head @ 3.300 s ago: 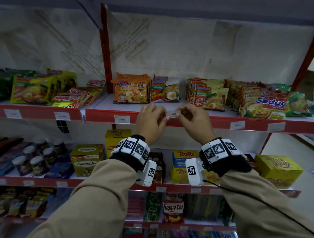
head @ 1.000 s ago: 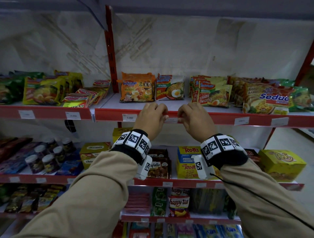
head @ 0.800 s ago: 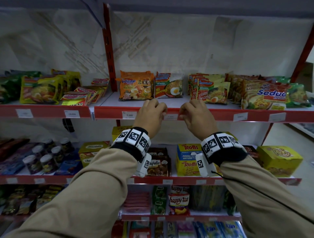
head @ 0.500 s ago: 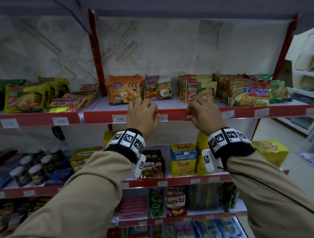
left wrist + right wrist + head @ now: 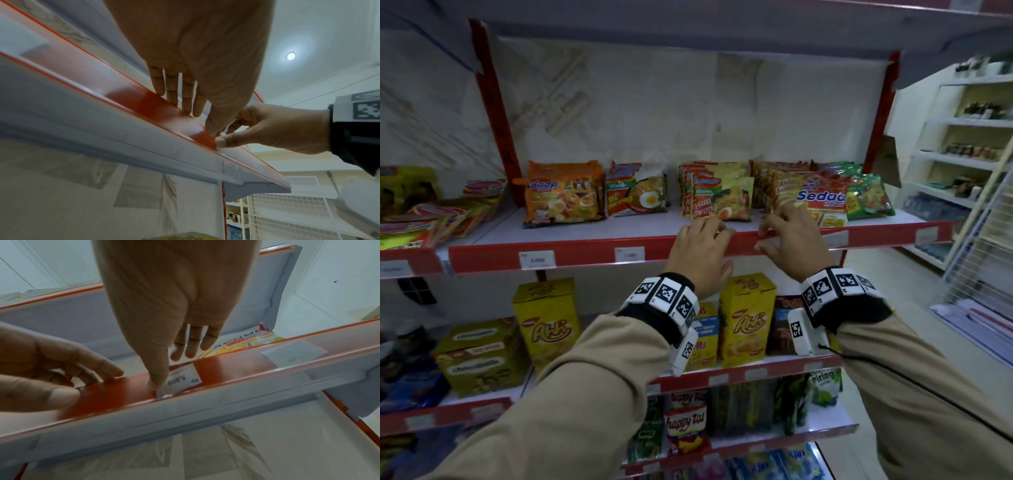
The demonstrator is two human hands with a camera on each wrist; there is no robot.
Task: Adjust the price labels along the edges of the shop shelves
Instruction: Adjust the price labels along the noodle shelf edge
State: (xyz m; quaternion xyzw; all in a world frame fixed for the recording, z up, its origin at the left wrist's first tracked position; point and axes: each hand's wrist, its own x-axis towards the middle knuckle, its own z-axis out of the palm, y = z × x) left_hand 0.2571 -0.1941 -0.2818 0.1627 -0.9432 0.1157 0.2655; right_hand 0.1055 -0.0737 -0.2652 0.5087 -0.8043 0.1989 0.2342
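Note:
A red edge strip (image 5: 585, 255) runs along the front of the noodle shelf. A white price label (image 5: 180, 380) printed 5.000 sits tilted in it. My right hand (image 5: 170, 369) has its thumb on the label's left end and pinches it against the strip, with the other fingers reaching over the shelf top. In the head view my right hand (image 5: 765, 240) hides this label. My left hand (image 5: 717, 236) rests just left of it, fingers straight on the strip (image 5: 144, 100), holding nothing. More labels (image 5: 630, 254) (image 5: 537, 259) sit further left, and another label (image 5: 835, 238) sits right.
Instant noodle packs (image 5: 722, 198) lie close behind both hands on the shelf. Yellow snack boxes (image 5: 746, 318) stand on the shelf below. A white rack (image 5: 962, 164) and a wire grid stand at the right. A red upright (image 5: 876, 113) ends the bay.
Both hands have slid to the right along the shelf edge, from the label below the noodles in the middle to another one. My head has turned right too.

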